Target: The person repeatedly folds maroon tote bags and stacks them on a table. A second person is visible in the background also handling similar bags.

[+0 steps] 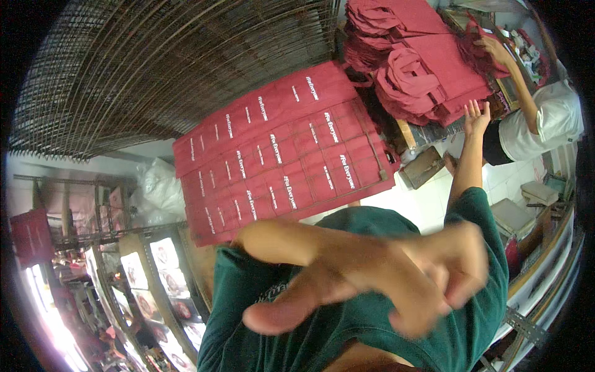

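Two hands: both mine, both empty as far as I can see, each doing something different.
Right hand (477, 115): stretched far out on my green sleeve (477, 217), palm flat and fingers spread, grasping nothing. It hangs just short of the bag pile without touching it.
Left hand (372, 279): swung across close under the camera, so it is big and blurred. The fingers look loosely curled with one poking out, but I cannot tell whether they close on anything.
Bag pile (421, 68): maroon cloth bags heaped with their handles flopping over the table edge, the thing nearest my right hand.
Printed panels (279, 149): a flat layer of maroon cloth pieces with white print, laid edge to edge in rows just beside the pile, apparently spread out so that the print faces up.
Co-worker (545, 118): a person in a white shirt on the far side, one hand (496, 49) resting on the bags.
Wire racks (155, 62): stacked well apart at upper left.
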{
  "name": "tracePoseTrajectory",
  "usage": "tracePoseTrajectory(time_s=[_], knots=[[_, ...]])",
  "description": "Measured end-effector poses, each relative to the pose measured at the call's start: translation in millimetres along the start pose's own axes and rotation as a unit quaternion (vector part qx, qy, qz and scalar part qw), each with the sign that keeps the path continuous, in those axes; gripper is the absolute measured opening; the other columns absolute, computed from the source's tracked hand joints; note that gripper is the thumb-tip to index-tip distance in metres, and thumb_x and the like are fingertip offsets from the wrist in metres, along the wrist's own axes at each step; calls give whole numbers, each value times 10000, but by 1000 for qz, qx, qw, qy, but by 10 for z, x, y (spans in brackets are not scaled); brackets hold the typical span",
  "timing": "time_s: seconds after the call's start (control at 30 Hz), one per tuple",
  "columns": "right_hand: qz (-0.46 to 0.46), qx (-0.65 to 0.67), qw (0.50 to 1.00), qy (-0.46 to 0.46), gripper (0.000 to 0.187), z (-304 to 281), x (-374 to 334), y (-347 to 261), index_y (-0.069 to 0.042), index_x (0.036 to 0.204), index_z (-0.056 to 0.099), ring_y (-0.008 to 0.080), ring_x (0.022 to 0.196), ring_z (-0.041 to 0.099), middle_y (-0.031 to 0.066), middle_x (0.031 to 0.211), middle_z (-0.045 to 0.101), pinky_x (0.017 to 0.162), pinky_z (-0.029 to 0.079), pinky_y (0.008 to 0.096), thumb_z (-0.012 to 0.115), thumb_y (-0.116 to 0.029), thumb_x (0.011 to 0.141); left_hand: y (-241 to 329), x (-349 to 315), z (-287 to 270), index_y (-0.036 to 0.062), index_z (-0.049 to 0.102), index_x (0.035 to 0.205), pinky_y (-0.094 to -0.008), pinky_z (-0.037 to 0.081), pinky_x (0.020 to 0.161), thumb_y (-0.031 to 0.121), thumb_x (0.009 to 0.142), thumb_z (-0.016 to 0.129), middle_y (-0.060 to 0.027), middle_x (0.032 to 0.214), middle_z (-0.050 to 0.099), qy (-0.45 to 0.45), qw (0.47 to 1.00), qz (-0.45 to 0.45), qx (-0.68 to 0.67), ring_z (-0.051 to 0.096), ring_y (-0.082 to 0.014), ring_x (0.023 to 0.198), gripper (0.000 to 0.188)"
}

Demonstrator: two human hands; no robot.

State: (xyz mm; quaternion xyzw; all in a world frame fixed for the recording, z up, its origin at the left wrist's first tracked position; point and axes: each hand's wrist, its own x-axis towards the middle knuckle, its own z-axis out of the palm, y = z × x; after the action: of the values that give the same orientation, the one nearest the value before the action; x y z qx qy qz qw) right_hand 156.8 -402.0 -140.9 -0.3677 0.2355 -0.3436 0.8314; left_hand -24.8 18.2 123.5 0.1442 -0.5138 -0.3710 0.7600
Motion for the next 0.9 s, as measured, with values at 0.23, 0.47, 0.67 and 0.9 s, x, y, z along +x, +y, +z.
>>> tracePoseTrajectory(time_s=[0.23, 0.47, 0.67, 0.9], knots=[[58, 127, 980, -144, 667, 248, 600, 25, -77, 1335, 266, 336, 1091, 477, 225, 1361, 264, 923, 401, 497, 588, -320, 803, -595, -1692, -1006, 121, 442, 824, -314, 378, 788, 637, 821, 395, -60, 960, 507, 523, 817, -175, 168, 482, -170, 919, 518], [-335, -276, 901, 19, 567, 1326, -824, 232, 6, 1263, 395, 234, 1073, 487, 141, 1273, 419, 909, 406, 342, 581, 45, 729, -911, -2771, -637, 106, 536, 1042, -338, 402, 789, 568, 825, 482, -47, 984, 537, 761, 571, -277, 134, 507, -171, 957, 513], [-289, -239, 892, -251, 285, 1841, -2586, 596, 39, 1120, 518, 204, 1043, 498, 130, 1162, 528, 947, 352, 343, 536, -11, 840, -702, -1975, -922, 94, 447, 1233, -309, 404, 861, 492, 847, 520, -84, 1161, 506, 536, 771, -296, 173, 449, -158, 1107, 560], [-191, -187, 868, -419, 117, 1822, -3687, 1186, -23, 843, 449, 135, 745, 465, 64, 836, 460, 679, 398, 243, 554, 26, 825, 161, -1567, -1297, 23, 587, 966, -269, 430, 709, 309, 814, 633, -25, 900, 599, 700, 632, -15, 333, 526, -90, 818, 327]])
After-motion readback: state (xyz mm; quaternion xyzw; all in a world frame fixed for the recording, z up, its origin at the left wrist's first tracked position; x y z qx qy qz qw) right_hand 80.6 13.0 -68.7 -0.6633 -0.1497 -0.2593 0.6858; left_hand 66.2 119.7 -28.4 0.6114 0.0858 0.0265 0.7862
